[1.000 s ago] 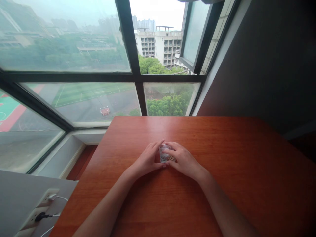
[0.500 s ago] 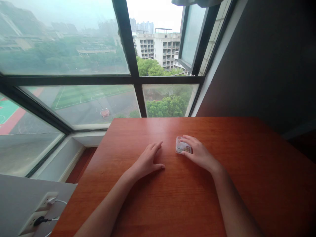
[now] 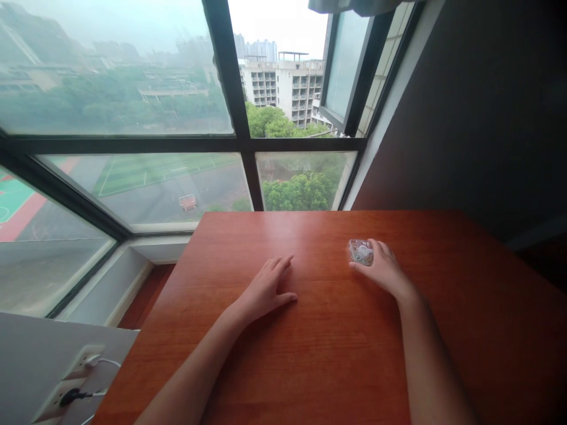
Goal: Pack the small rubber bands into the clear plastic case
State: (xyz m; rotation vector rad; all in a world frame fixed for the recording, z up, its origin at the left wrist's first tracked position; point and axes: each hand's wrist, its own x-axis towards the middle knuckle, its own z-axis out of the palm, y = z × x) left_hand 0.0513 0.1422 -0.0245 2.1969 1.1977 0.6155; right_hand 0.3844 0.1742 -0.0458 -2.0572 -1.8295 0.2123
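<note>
A small clear plastic box (image 3: 361,252) with colourful little pieces or prints showing through it is at the right of the table's middle. My right hand (image 3: 384,265) grips it from the right, thumb along the near edge and fingers over the far edge, covering its right end. Whether the box touches the tabletop or hangs just above it, I cannot tell. My left hand (image 3: 270,287) rests on the reddish-brown wooden table (image 3: 301,366), left of the box, with thumb and fingers apart and nothing in it.
Dark-framed windows (image 3: 243,144) rise behind the table's far edge, one pane (image 3: 348,65) swung out. Wall sockets (image 3: 66,395) with plugs and white cables are at the lower left, beside the table. A dark wall (image 3: 478,118) stands at the right.
My right hand has moved to the right and slightly away from me, carrying the clear plastic box along. My left hand has stayed nearly still.
</note>
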